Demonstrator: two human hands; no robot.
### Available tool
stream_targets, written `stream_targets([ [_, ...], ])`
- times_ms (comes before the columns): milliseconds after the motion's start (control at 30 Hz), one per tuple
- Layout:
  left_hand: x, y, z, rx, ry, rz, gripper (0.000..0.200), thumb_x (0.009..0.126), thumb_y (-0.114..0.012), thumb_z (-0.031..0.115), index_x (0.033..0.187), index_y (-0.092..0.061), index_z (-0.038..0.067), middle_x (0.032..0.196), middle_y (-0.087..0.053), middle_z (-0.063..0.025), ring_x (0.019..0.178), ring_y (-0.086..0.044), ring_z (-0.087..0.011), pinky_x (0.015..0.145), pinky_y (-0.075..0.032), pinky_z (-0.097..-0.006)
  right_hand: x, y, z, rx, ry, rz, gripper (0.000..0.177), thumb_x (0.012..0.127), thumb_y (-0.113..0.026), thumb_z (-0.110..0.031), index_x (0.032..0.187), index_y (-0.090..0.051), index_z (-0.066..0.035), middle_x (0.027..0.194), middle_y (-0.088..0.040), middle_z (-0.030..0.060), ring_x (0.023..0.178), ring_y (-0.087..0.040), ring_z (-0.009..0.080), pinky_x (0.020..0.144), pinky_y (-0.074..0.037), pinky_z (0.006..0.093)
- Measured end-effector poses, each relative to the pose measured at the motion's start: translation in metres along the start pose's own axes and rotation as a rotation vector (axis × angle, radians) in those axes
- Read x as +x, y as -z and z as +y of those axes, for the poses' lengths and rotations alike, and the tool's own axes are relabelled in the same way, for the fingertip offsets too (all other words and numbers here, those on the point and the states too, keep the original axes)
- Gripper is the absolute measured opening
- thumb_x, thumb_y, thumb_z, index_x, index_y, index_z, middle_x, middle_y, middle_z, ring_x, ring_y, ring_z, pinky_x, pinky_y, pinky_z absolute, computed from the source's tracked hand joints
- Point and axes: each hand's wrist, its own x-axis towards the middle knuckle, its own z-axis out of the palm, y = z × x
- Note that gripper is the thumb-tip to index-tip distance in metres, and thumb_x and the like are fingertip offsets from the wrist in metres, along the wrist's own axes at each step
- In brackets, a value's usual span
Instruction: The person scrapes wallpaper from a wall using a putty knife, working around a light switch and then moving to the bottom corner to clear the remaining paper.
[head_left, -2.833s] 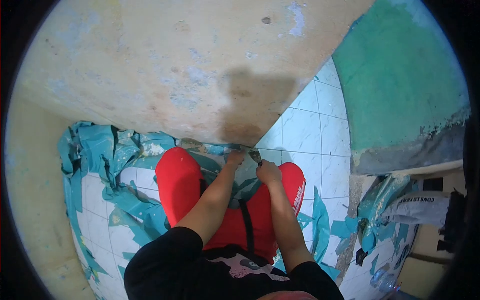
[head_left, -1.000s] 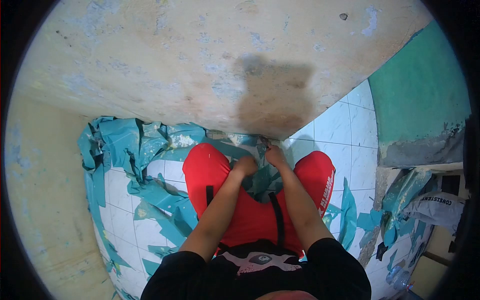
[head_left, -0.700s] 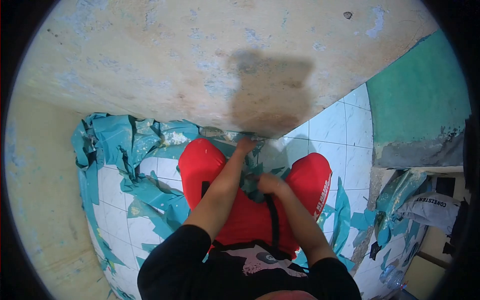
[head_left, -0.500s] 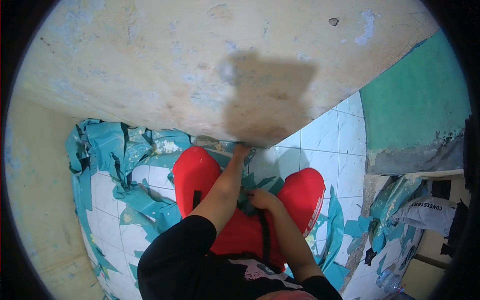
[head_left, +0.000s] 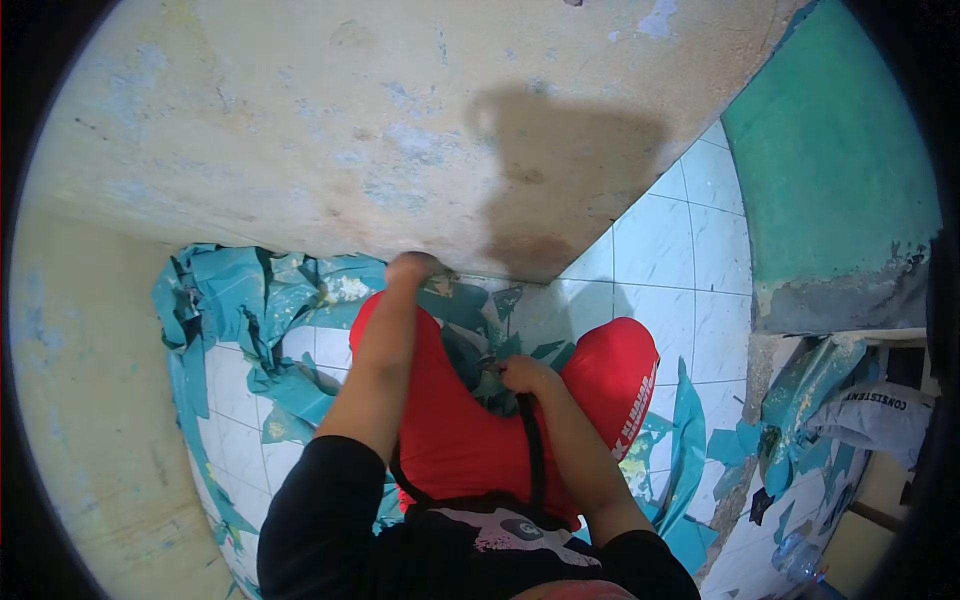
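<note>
My left hand (head_left: 412,268) reaches down to the foot of the bare, stained wall (head_left: 330,130). Its fingers are blurred, and a dark shape lies beside them that I cannot make out. Peeled sheets of teal paint (head_left: 235,285) lie along the wall to its left, with smaller teal pieces (head_left: 507,300) to its right. Between my knees, in red trousers (head_left: 465,440), my right hand (head_left: 528,374) is closed. At its fingertips shows a small object, too indistinct to name, above loose teal scraps on the floor.
White floor tiles (head_left: 650,250) run to the right of the wall's corner. A green wall panel (head_left: 840,170) stands beyond. At right lie a white cloth with lettering (head_left: 870,415), a clear plastic bottle (head_left: 795,558) and more peeled teal paint (head_left: 805,400).
My left hand has moved left along the foot of the wall. My right hand stays closed between my knees. The view has shifted slightly.
</note>
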Motion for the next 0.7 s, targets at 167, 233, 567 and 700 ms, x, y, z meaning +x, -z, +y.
stream_targets([
  [167,0.042,0.007,-0.192,0.126,-0.005,-0.023,0.028,0.08,-0.058,0.028,0.075,-0.072,0.006,0.079,-0.07,-0.0151,0.077,-0.069,-0.0282,0.074,-0.054,-0.0383,0.016,0.004,0.0,0.005,0.093,0.003,0.037,0.082,-0.049,-0.02,0.114,-0.066,-0.011,0.109,-0.064,0.0216,0.102,-0.061,0.0377,0.09,-0.047,0.0439],
  [233,-0.002,0.005,-0.25,-0.213,0.169,0.132,0.036,0.08,-0.057,0.034,0.073,-0.07,0.001,0.085,-0.068,-0.0211,0.081,-0.068,-0.0334,0.074,-0.052,-0.045,0.02,0.005,-0.001,0.014,0.02,-0.013,0.039,0.083,-0.048,-0.02,0.117,-0.063,-0.01,0.11,-0.064,0.0218,0.102,-0.061,0.0376,0.09,-0.047,0.0431],
  [567,-0.044,-0.183,-0.412,-0.133,0.158,-0.071,0.05,0.079,-0.057,0.03,0.116,-0.056,-0.003,0.111,-0.062,-0.0281,0.108,-0.058,-0.0422,0.095,-0.045,-0.0464,0.002,0.025,-0.005,0.127,0.018,0.297,0.04,0.087,-0.046,-0.024,0.123,-0.056,-0.01,0.114,-0.062,0.0223,0.105,-0.059,0.04,0.091,-0.046,0.0477],
  [700,-0.032,-0.149,-0.33,-0.396,0.161,0.262,0.069,0.074,-0.067,0.039,0.126,-0.052,-0.005,0.127,-0.053,-0.028,0.118,-0.052,-0.0411,0.102,-0.04,-0.0454,-0.003,0.018,0.0,0.065,0.032,0.285,0.045,0.086,-0.046,-0.022,0.129,-0.054,-0.012,0.109,-0.063,0.0243,0.101,-0.059,0.0411,0.09,-0.047,0.048],
])
